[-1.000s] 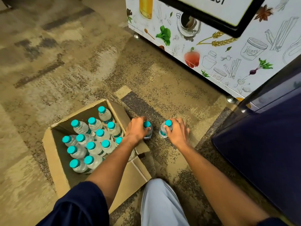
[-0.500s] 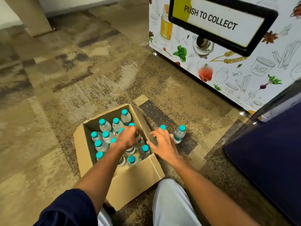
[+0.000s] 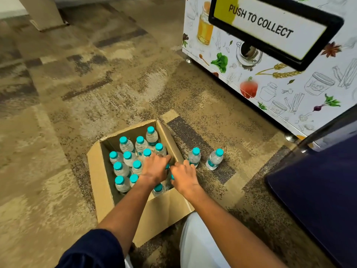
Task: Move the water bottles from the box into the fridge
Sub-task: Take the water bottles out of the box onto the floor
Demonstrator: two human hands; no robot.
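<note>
An open cardboard box point(image 3: 97, 171) sits on the carpet and holds several small water bottles point(image 3: 126, 145) with teal caps. Two more bottles stand on the carpet just right of it, one near the flap point(image 3: 194, 157) and one farther right point(image 3: 214, 159). My left hand point(image 3: 156, 168) and my right hand point(image 3: 184, 176) are both inside the box's right side. Each hand's fingers curl down over a bottle top, and a teal cap shows between them. The dark blue fridge point(image 3: 318, 180) fills the lower right.
A white vending cabinet point(image 3: 280, 88) with food drawings and a "PUSH TO COLLECT" flap point(image 3: 260, 26) stands at the upper right on small metal feet. A beige pillar base point(image 3: 44, 14) is at the far left. My knee in light trousers point(image 3: 199, 244) is below the box.
Both hands let go of the two bottles set on the carpet, moved left into the box and closed over bottle tops there. The view has tilted up.
</note>
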